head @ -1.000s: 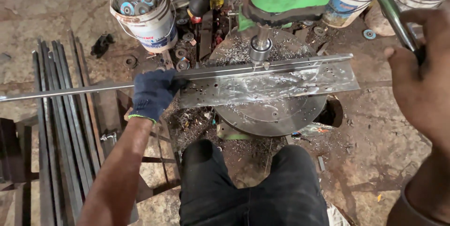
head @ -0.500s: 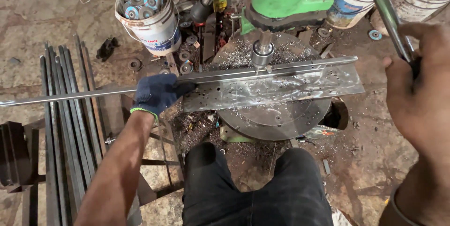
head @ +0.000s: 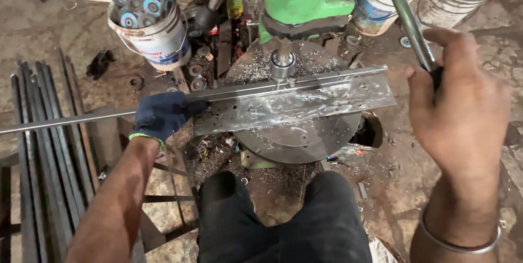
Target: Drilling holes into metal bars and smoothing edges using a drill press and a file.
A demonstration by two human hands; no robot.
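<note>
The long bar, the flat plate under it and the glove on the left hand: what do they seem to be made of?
The long bar looks like bare grey steel with a dull sheen and straight edges. The flat plate seems to be steel too, shiny and scratched, with bright reflections. The glove on the left hand looks like dark blue knitted fabric, matte, with a green cuff edge; a coating cannot be told.

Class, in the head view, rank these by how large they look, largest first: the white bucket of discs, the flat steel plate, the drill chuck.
1. flat steel plate
2. white bucket
3. drill chuck
</note>
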